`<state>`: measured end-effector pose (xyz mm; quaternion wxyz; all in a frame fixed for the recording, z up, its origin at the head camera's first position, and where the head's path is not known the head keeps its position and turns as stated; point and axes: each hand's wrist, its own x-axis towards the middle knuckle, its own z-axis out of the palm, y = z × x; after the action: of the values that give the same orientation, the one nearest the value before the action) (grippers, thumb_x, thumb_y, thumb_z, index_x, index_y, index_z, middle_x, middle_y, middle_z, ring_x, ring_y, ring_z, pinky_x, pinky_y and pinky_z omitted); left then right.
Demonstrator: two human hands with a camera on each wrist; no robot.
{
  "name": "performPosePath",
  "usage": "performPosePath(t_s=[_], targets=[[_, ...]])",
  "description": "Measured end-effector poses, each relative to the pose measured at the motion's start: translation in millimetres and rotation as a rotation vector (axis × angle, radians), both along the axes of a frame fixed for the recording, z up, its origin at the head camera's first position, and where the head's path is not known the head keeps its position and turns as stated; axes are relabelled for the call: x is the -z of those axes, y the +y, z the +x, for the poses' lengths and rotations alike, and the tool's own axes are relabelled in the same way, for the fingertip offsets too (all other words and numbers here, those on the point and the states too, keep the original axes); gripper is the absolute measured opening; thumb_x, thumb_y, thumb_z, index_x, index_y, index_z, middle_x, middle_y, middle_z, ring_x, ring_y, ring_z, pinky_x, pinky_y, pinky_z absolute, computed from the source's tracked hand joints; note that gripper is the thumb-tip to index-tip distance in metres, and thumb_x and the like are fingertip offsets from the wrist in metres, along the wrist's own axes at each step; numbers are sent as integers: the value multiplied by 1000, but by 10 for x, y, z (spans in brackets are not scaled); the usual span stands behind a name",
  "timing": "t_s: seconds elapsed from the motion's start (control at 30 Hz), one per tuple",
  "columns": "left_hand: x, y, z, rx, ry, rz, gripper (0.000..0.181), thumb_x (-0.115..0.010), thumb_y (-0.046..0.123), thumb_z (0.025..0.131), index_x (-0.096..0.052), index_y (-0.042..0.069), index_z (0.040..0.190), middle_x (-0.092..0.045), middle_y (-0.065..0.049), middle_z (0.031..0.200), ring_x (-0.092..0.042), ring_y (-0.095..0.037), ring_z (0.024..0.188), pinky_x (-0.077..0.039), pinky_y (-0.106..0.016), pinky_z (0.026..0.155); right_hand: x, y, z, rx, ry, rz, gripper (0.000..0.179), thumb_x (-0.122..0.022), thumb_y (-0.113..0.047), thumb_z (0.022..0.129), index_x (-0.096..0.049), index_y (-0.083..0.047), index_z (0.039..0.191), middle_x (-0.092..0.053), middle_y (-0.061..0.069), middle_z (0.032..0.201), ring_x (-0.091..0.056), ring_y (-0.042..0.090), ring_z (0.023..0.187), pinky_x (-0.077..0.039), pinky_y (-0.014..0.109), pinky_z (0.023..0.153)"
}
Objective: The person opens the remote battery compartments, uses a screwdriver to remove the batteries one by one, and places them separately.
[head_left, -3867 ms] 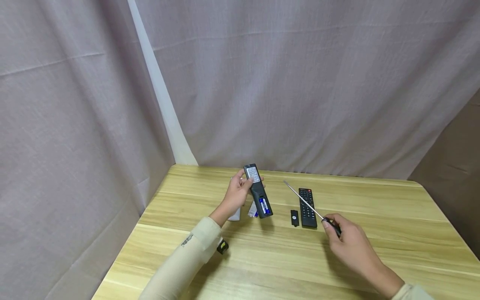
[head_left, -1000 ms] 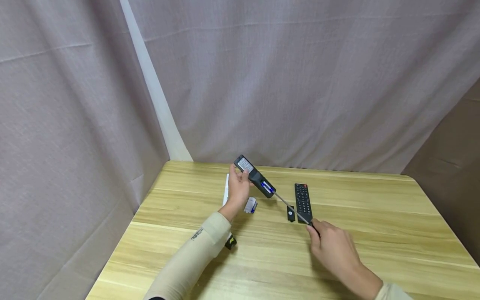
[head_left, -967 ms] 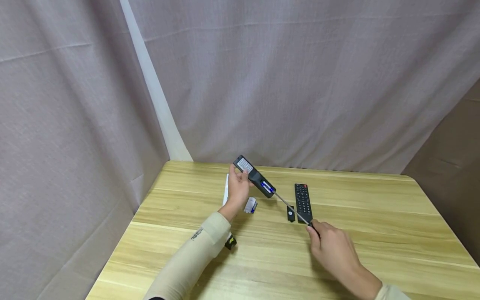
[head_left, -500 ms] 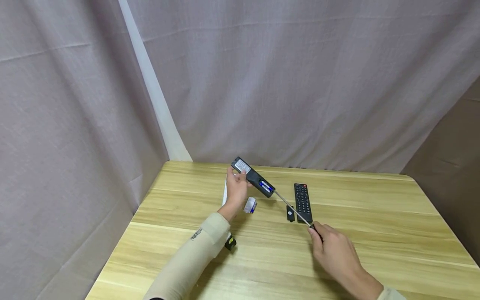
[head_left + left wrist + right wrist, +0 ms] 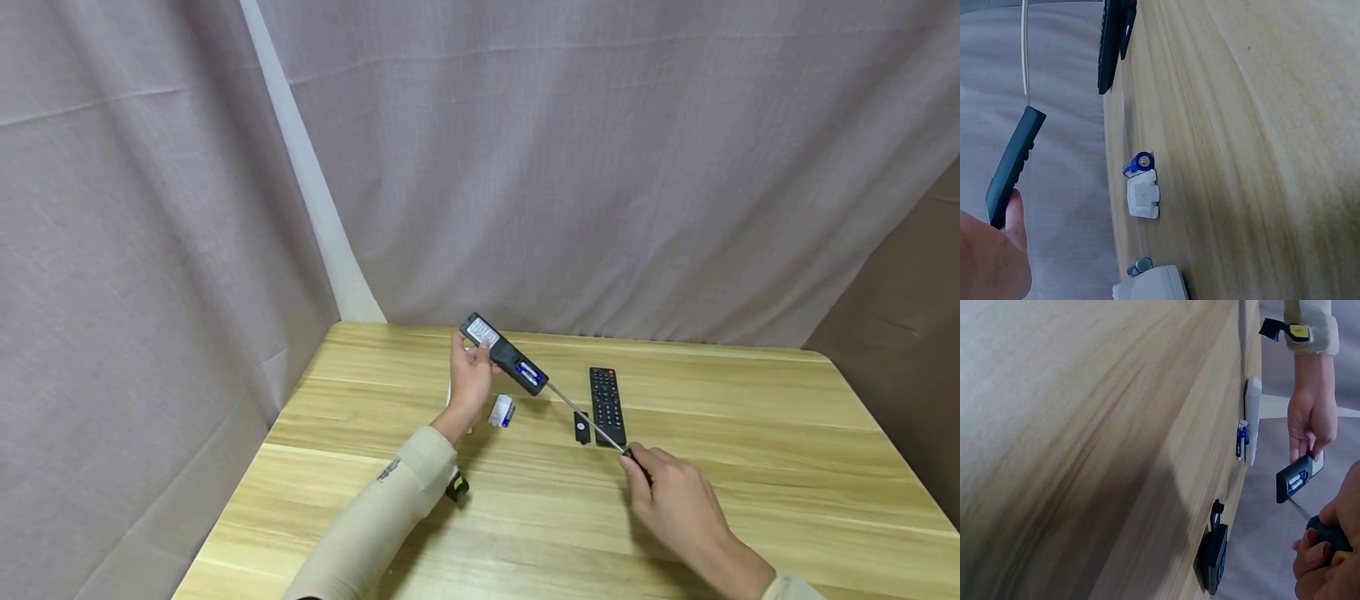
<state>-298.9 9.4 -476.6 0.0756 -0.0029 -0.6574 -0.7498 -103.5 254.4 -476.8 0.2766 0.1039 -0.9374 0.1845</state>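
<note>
My left hand (image 5: 470, 383) grips a black remote control (image 5: 501, 354) above the table, its back turned up and its lower end tilted right. Two blue-and-white batteries (image 5: 528, 372) sit in its uncovered compartment. In my right hand (image 5: 678, 500) is a screwdriver (image 5: 588, 421); its black-and-yellow handle (image 5: 1330, 534) shows in the right wrist view. The screwdriver's tip meets the remote's lower end, beside the compartment. Whether it presses on a battery or on the casing, I cannot tell.
A second black remote (image 5: 607, 404) lies buttons up, a black battery cover (image 5: 582, 427) beside it. Left of them are a small white cover (image 5: 1144, 195), a blue battery (image 5: 1140, 164) and a white device (image 5: 1154, 286) with another battery (image 5: 1140, 267). Curtains hang behind the table.
Since the earliest frame, the screwdriver's tip has come to the held remote, and that remote has swung to a steeper slant. Over the last second, both have shifted only slightly.
</note>
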Motion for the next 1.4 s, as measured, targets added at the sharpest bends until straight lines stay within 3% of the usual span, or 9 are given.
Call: performPosePath(t_s=[0.23, 0.53, 0.67, 0.9, 1.0, 1.17, 1.27, 1.4], targets=[[-11, -15, 1, 20, 7, 32, 30, -48, 8, 112, -43, 6, 141, -75, -29, 115, -69, -20, 71, -61, -21, 63, -9, 12, 7, -20, 25, -14, 17, -80, -7, 91, -80, -1, 107, -70, -1, 75, -46, 0, 60, -39, 22, 46], [-2, -8, 13, 40, 29, 14, 24, -50, 9, 112, -46, 6, 136, -75, -29, 106, -68, -22, 68, -62, -24, 64, -42, -4, -17, -26, 32, 10, 14, -81, -8, 91, -80, -3, 104, -62, -5, 70, -38, -1, 58, -32, 20, 45], [-17, 8, 38, 56, 19, 11, 23, -50, 10, 112, -46, 7, 134, -75, -29, 108, -70, -26, 73, -68, -48, 79, -63, -4, -27, -22, 19, 23, 15, -81, -8, 90, -80, -1, 104, -64, -4, 70, -37, -2, 57, -31, 19, 44], [-32, 31, 69, 80, 39, 18, 18, -49, 9, 113, -45, 6, 130, -75, -30, 107, -70, -16, 73, -66, -58, 84, -133, 22, -47, -38, 15, 110, 23, -82, -10, 90, -79, 3, 108, -64, -2, 69, -35, -1, 55, -30, 19, 42], [-42, 37, 81, 97, 40, 26, 19, -48, 10, 113, -45, 7, 131, -75, -30, 110, -72, -17, 75, -62, -68, 92, -165, 20, -46, -32, 20, 143, 24, -83, -12, 89, -79, 2, 108, -65, -1, 70, -38, 1, 54, -33, 22, 41], [-35, 46, 87, 103, 33, 11, 20, -48, 11, 113, -45, 8, 133, -76, -29, 110, -73, -24, 80, -65, -61, 90, -194, 8, -43, -33, 9, 176, 19, -83, -12, 89, -77, 0, 104, -65, 0, 71, -44, 4, 54, -40, 28, 41], [-23, 56, 87, 100, 27, -4, 21, -49, 11, 113, -45, 9, 134, -76, -28, 112, -73, -24, 81, -67, -54, 87, -231, -2, -55, -34, -29, 183, 10, -80, -13, 93, -72, -6, 90, -57, -4, 66, -41, 5, 53, -36, 26, 41], [-11, 72, 74, 88, 24, -8, 23, -49, 10, 113, -46, 10, 135, -76, -28, 111, -75, -30, 82, -68, -44, 82, -298, -4, -88, -33, -98, 148, 22, -75, -13, 97, -63, -13, 79, -46, -6, 62, -37, 7, 54, -31, 24, 44]])
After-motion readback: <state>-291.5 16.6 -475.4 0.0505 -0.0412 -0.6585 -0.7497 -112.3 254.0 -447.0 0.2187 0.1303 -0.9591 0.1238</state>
